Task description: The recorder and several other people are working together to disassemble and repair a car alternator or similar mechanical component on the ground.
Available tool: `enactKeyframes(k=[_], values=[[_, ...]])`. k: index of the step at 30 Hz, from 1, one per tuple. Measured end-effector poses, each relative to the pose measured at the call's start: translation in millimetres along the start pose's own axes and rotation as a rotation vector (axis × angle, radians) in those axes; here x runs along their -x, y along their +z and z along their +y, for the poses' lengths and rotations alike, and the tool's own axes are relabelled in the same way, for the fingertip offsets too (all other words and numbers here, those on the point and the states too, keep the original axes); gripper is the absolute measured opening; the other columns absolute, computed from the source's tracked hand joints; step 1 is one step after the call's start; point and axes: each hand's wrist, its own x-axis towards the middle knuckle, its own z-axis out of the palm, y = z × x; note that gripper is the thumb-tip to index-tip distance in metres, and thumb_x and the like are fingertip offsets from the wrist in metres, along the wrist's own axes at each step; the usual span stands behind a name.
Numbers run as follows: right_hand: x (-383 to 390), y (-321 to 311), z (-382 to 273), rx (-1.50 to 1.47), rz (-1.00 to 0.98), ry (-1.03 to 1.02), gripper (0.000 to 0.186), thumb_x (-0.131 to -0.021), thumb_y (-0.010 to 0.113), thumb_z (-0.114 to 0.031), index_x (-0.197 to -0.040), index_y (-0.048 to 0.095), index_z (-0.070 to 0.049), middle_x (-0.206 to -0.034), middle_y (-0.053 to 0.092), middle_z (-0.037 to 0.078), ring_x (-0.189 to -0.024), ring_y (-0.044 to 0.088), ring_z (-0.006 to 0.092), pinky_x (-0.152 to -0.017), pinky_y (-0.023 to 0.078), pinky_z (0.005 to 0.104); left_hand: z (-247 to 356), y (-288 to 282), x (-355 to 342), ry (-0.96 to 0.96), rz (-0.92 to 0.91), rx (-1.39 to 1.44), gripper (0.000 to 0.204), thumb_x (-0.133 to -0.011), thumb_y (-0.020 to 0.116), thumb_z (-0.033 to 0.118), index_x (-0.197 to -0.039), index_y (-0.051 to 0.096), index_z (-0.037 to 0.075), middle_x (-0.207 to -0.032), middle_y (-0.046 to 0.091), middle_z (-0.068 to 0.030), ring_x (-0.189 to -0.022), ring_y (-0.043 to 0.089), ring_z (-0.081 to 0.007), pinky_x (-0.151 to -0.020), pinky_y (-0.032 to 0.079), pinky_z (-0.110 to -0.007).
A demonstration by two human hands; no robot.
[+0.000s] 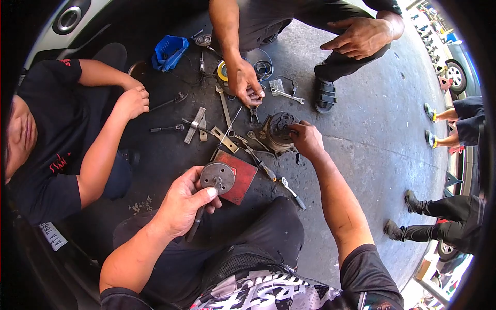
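Left hand [181,201] has its grip clamped on grey round holed metal disc [209,174]; right hand [310,140], fingertips obscured against blackened cylindrical metal part [281,124], grip can't tell.

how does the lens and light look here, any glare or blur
Head view, rim: black surround, strong fisheye bending; head view, right edge: daylight blown nearly white; head view, floor: pale at right, darker at left; head view, centre: metal disc in the left hand looks fairly sharp.
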Motion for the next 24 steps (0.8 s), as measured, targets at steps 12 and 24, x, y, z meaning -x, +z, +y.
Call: enactKeyframes(k=[12, 24], values=[[-27, -26, -9, 0.426, -0.241, -0.351, 0.022, -0.081, 0.060, -0.007, -0.099, 0.071, -0.011, -0.100, 0.065, 0.014, -0.089, 0.069, 0.0353, -0.075, 0.056, 0.0455, -1, -6, 6, 0.021, -0.012, 0.026, 0.036, -0.091, 0.067, 0.011, -0.123, 0.051, 0.002, -0.100, 0.063, -0.0055, -0.078, 0.064, -0.0128, -0.067, 0.051, -0.026], [-48, -33, -11, 0.576, -0.372, -0.494, 0.017, -0.081, 0.060, -0.014, -0.093, 0.071, -0.008, -0.099, 0.066, 0.015, -0.087, 0.069, 0.0355, -0.072, 0.056, 0.0462, 1, -10, 7, 0.016, -0.019, 0.057, 0.038, -0.092, 0.068, 0.012, -0.125, 0.051, 0.002, -0.102, 0.063, -0.0058, -0.079, 0.064, -0.0126, -0.068, 0.052, -0.026]])
